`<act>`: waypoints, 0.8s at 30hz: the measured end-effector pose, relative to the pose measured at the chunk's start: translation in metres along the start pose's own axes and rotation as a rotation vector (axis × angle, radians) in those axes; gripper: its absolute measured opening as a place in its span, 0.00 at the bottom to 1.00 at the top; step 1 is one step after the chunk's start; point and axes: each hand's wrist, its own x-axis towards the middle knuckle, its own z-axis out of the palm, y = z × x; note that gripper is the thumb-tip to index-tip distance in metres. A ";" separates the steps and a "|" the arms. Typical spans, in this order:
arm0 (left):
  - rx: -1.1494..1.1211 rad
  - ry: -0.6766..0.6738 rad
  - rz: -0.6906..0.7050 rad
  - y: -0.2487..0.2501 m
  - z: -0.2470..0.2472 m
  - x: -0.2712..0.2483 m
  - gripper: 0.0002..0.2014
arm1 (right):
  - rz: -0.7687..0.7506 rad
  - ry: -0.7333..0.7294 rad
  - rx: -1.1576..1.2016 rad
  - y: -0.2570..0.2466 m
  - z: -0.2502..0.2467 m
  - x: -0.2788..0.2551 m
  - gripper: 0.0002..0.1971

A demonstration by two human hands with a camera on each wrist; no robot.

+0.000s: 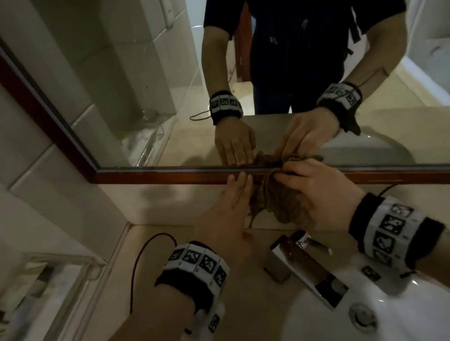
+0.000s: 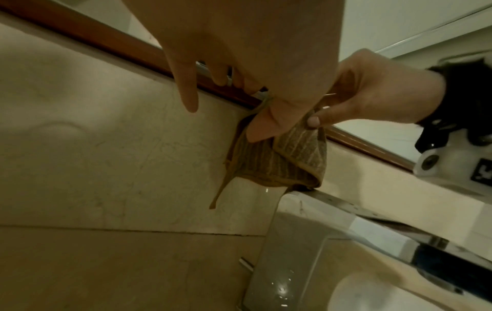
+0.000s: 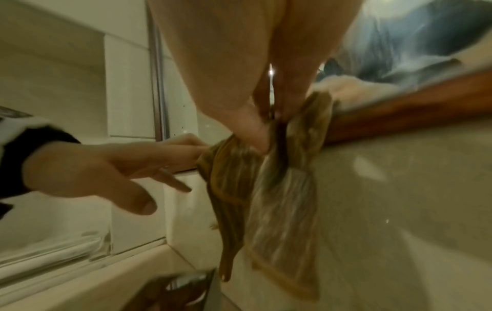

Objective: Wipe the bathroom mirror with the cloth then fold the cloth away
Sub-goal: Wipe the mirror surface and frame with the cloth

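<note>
A crumpled brown striped cloth hangs against the beige wall just under the mirror's brown wooden lower frame. My right hand grips the cloth's bunched top at the frame; in the right wrist view its fingertips pinch the cloth. My left hand lies beside it on the left, fingers straight, tips touching the frame and the cloth's edge. From the left wrist view my left hand partly covers the cloth, and the right hand holds it.
A chrome faucet and a white sink basin sit directly under my right arm. A black cable runs over the beige counter. A glass shelf juts from the tiled left wall.
</note>
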 end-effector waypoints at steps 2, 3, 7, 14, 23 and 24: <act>0.008 0.003 -0.004 -0.002 -0.001 0.001 0.49 | 0.028 -0.099 0.037 -0.002 -0.010 0.006 0.26; 0.008 0.006 -0.011 -0.002 -0.001 0.001 0.48 | 0.052 -0.122 0.047 -0.003 -0.012 0.007 0.26; -0.020 0.019 -0.015 0.000 0.002 -0.001 0.48 | 0.096 -0.106 0.029 -0.014 -0.005 0.003 0.28; -0.219 0.134 -0.030 -0.002 0.004 0.001 0.44 | 0.105 -0.202 0.082 -0.039 -0.006 0.030 0.30; -0.159 0.138 -0.314 -0.036 -0.001 -0.041 0.17 | 0.028 -0.309 0.072 -0.080 0.004 0.078 0.32; -0.140 0.058 -0.318 -0.042 -0.002 -0.045 0.15 | 0.020 -0.310 0.076 -0.086 0.006 0.086 0.32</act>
